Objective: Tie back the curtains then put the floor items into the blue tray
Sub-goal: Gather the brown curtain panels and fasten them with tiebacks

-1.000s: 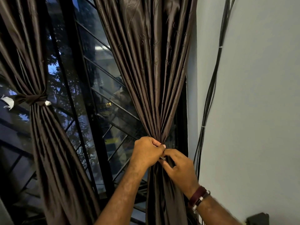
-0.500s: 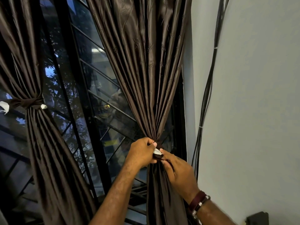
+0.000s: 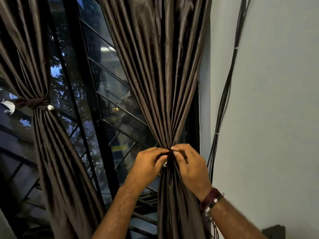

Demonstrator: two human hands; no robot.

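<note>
1. Since the earlier frame the right hand (image 3: pixel 191 167) rose level with the left hand (image 3: pixel 148 165).
2. Both grips pinch the tie (image 3: pixel 168 156) around the right curtain (image 3: pixel 162 75), gathered between them.
3. The step is likely knotting; next, pull the ends tight.
4. The left curtain (image 3: pixel 34 69) is already tied.

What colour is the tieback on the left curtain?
Dark brown tieback with white ends, matching the left curtain; head view.

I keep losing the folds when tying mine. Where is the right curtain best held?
Hold the right curtain at its gathered waist, where both hands pinch it now. Come from the front, one grip each side: the pleats narrow to a slim bundle there.
</note>
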